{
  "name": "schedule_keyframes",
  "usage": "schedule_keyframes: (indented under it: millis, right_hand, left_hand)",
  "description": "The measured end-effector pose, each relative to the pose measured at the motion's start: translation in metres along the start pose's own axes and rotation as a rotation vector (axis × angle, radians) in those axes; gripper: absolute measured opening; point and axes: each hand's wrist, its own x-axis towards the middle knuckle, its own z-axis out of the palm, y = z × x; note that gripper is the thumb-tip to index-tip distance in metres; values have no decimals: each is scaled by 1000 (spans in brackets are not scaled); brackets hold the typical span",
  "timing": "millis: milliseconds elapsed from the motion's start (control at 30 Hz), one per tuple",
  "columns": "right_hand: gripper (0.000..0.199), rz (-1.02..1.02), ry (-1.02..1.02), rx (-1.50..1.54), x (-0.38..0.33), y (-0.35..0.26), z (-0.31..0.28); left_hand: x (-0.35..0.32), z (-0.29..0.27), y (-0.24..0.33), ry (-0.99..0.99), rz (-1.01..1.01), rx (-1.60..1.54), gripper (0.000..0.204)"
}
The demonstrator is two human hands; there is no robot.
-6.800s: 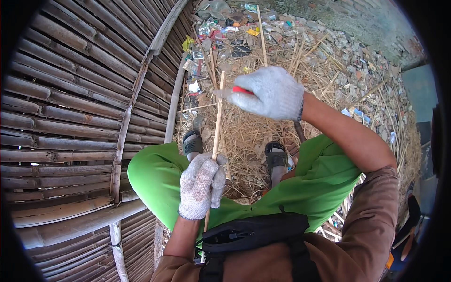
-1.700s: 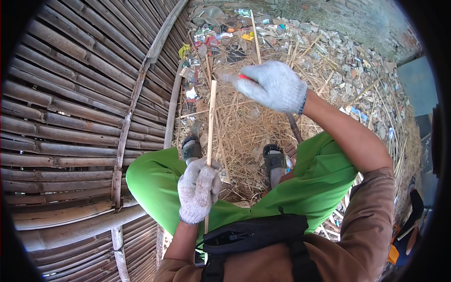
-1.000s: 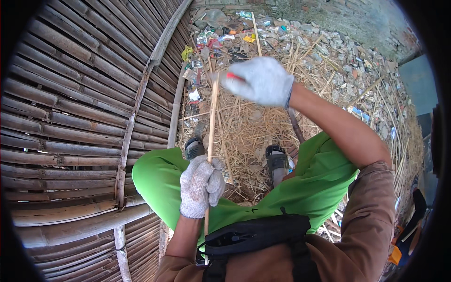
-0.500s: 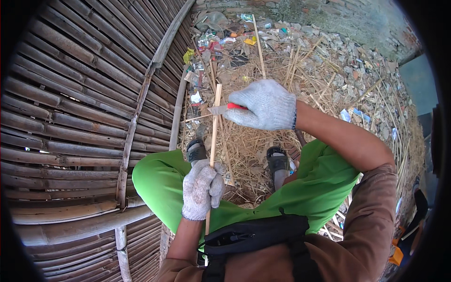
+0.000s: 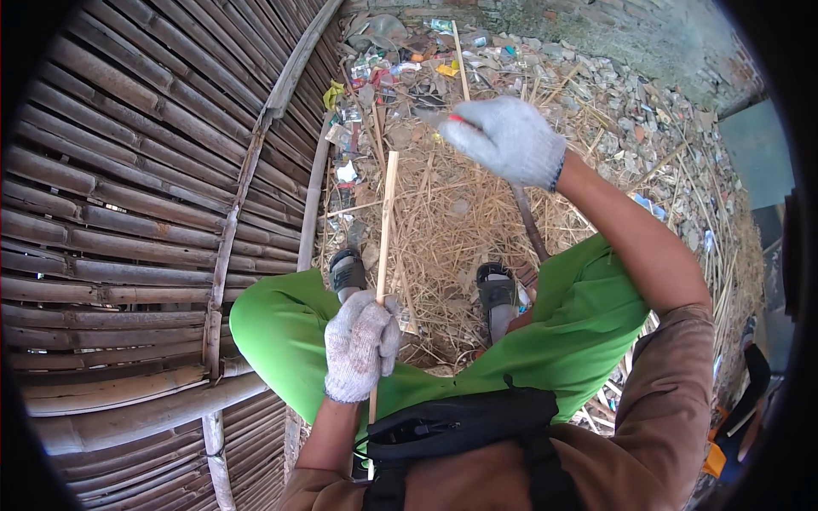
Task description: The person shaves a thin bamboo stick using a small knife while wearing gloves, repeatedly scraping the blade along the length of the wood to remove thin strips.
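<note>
A long, pale strip of split bamboo (image 5: 387,221) rises nearly upright between my knees, its lower end running down beside the black waist bag (image 5: 464,422). My gloved left hand (image 5: 361,345) is closed around its lower part. Ahead and to the right, my gloved right hand (image 5: 509,140) grips a knife (image 5: 457,118) by a red handle that is mostly covered by the fingers. The blade is blurred, points left and is apart from the strip, above and to the right of its top end.
A wall of bamboo slats (image 5: 145,213) stands close on my left. Straw shavings (image 5: 452,204) and rubble with litter (image 5: 588,102) cover the ground. Another pale strip (image 5: 461,64) lies at the back, and a dark stick (image 5: 530,223) lies near my right foot. A brick wall (image 5: 613,34) closes the back.
My right hand has lifted the knife off the strip and moved it away, forward and to the right. My left hand still holds the strip, almost in the same place.
</note>
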Motion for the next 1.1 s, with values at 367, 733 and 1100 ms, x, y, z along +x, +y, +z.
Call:
schedule_keyframes:
  millis: [367,733,1100]
  right_hand:
    - [41,-348,-99,68,-21,-54,19]
    - [65,-55,-64,18,-10,-25,14]
    - [62,-187,-126,-27,9,-22,22]
  left_hand:
    - [-3,7,6,60,-9,122,27]
    - [-2,6,5,115,-13,212,28]
    - [-13,5,-1,108,66,323,29]
